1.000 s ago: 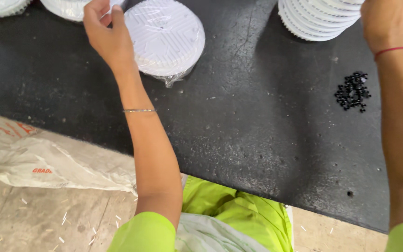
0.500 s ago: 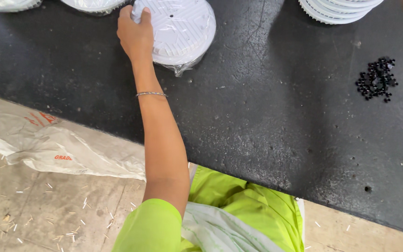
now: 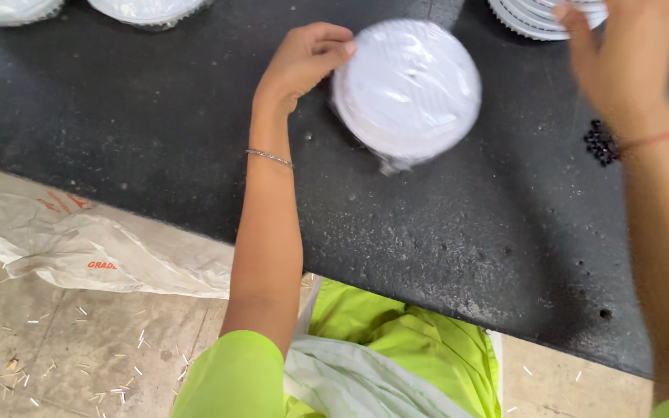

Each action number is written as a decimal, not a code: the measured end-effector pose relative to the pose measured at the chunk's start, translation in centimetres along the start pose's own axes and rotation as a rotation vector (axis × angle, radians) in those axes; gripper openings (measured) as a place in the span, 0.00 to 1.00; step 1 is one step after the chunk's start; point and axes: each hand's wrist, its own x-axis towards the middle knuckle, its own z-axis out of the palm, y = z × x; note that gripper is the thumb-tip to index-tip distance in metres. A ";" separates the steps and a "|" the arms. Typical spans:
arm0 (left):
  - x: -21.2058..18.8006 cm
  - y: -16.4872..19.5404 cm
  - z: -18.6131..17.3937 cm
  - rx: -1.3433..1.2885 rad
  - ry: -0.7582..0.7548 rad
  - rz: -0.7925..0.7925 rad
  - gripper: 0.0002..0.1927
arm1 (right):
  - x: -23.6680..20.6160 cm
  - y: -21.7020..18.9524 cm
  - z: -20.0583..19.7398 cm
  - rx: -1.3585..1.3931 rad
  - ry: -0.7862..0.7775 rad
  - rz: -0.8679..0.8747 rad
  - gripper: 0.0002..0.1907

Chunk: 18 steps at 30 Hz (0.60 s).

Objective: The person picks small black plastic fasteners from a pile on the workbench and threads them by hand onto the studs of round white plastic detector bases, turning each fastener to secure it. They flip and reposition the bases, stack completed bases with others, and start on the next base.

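L hand (image 3: 303, 66) sits on the black table (image 3: 156, 131), fingers curled, tips pressed vs the left edge of a plastic-wrapped stack of white round discs (image 3: 406, 89). Touching it from the side, not closed around it. Thin bracelet on that wrist. The wrapped stack lies flat on the table, approx. top centre of view, w/ a twisted tail of wrap sticking out at its lower edge.

R hand (image 3: 621, 62) is up at the top right, blurred, fingers spread and loose. It's over the edge of an unwrapped stack of white ribbed discs (image 3: 536, 19) at the table's far side; can't tell if it touches or grips it. Red thread on the wrist. Just beside that wrist, a small pile of black beads (image 3: 599, 143) on the table, partly hidden by the arm.

Two more wrapped stacks (image 3: 145, 9) at the top left edge, cut off by the frame. Below the table: concrete floor w/ a crumpled white sack (image 3: 79, 240); lime-green clothing at the bottom.
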 end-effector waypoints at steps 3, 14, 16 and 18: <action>0.9 -0.5 2.0 -0.008 -0.051 -0.148 0.18 | -2.8 -2.5 0.2 0.399 -0.067 0.177 0.10; 0.5 0.2 7.2 -0.052 -0.183 -0.150 0.15 | -10.7 -3.7 1.8 1.108 -0.336 0.902 0.16; 0.1 2.0 7.1 -0.158 -0.231 -0.046 0.17 | -11.1 -3.5 2.1 1.146 -0.295 0.935 0.18; -0.5 3.8 7.4 -0.277 -0.270 0.014 0.18 | -11.2 -3.4 2.0 1.314 -0.285 0.978 0.20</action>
